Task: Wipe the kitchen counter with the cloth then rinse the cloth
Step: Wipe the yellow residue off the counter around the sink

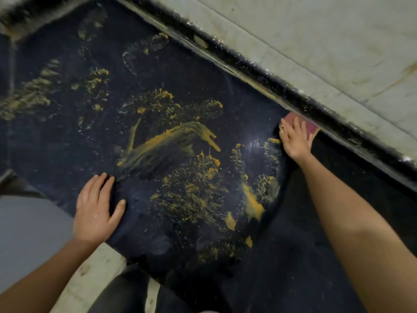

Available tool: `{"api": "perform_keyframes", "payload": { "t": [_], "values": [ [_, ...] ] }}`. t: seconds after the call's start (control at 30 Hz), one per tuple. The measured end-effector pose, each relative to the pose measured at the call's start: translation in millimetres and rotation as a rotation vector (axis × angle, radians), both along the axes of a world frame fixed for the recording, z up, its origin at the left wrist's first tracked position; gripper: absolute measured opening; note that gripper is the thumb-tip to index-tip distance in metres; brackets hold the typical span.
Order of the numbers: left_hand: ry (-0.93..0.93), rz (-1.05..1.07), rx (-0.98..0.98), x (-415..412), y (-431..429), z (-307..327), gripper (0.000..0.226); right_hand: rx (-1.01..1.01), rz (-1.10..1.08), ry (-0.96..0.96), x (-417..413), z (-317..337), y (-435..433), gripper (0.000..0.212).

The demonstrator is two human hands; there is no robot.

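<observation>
A dark blue-black kitchen counter [67,136] fills the view, smeared with yellow-orange streaks and splatter [178,141] across its middle. A small pink-red cloth [304,124] lies at the counter's far edge against the back ledge. My right hand [295,138] presses flat on top of the cloth, fingers spread, a ring on one finger. To the right of that hand the counter looks dark and free of yellow. My left hand [97,208] rests palm down on the counter's near edge, fingers apart, holding nothing.
A black grimy ledge [259,71] runs diagonally along the counter's back, with pale stained wall tiles [327,41] behind it. A light tiled floor [94,274] shows below the near edge, beside my dark-clothed leg [126,290].
</observation>
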State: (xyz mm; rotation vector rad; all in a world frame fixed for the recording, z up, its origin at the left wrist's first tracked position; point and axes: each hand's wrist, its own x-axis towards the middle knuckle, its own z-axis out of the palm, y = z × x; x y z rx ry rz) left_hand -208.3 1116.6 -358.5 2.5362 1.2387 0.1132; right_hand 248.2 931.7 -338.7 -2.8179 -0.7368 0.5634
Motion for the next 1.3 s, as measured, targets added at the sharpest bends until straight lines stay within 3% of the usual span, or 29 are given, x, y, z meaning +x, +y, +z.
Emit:
{"api": "perform_keyframes", "payload": {
  "t": [0.37,0.4,0.5,0.57,0.7,0.8,0.9,0.97,1.07,1.13,1.23,1.3],
  "values": [
    [-0.03,-0.06,-0.034,0.4,-1.3,4.6,0.073,0.002,0.012,0.112,-157.8,10.3,-73.2,0.046],
    [-0.041,-0.081,-0.033,-0.6,-1.0,3.9,0.071,-0.002,-0.002,0.127,-179.6,12.1,-78.2,0.054],
    [-0.082,-0.117,-0.05,-3.9,-0.4,4.0,0.072,0.014,-0.044,0.133,-242.3,16.7,-93.3,0.11],
    [-0.115,-0.143,-0.077,-5.2,1.0,4.7,0.072,-0.01,-0.052,0.124,-284.2,17.5,-103.7,0.121],
    [-0.177,-0.204,-0.115,-11.3,3.4,8.2,0.05,-0.037,-0.053,0.149,-371.4,20.0,-124.3,0.107],
    [-0.191,-0.257,-0.121,-16.8,8.4,10.8,0.047,-0.052,-0.048,0.17,-421.0,20.5,-137.3,0.092],
    [-0.182,-0.303,-0.108,-19.9,16.7,13.4,0.046,-0.045,-0.038,0.249,-449.0,25.1,-146.6,0.059],
    [-0.186,-0.326,-0.089,-22.2,25.5,15.2,0.046,-0.02,-0.038,0.318,-459.8,35.3,-150.4,0.058],
    [-0.191,-0.351,-0.062,-24.1,38.7,14.1,0.042,0.186,-0.271,0.57,-468.9,65.0,-143.0,0.045],
    [-0.177,-0.377,-0.062,-23.8,44.3,12.6,0.043,0.518,-0.608,0.774,-466.9,73.7,-144.0,0.06],
    [-0.171,-0.417,-0.048,-20.3,45.6,11.4,0.043,0.924,-0.919,0.763,-451.3,79.0,-147.9,0.049],
    [-0.144,-0.423,-0.056,-19.0,44.1,10.9,0.044,1.122,-1.003,0.742,-431.1,84.8,-150.7,0.068]
  ]
}}
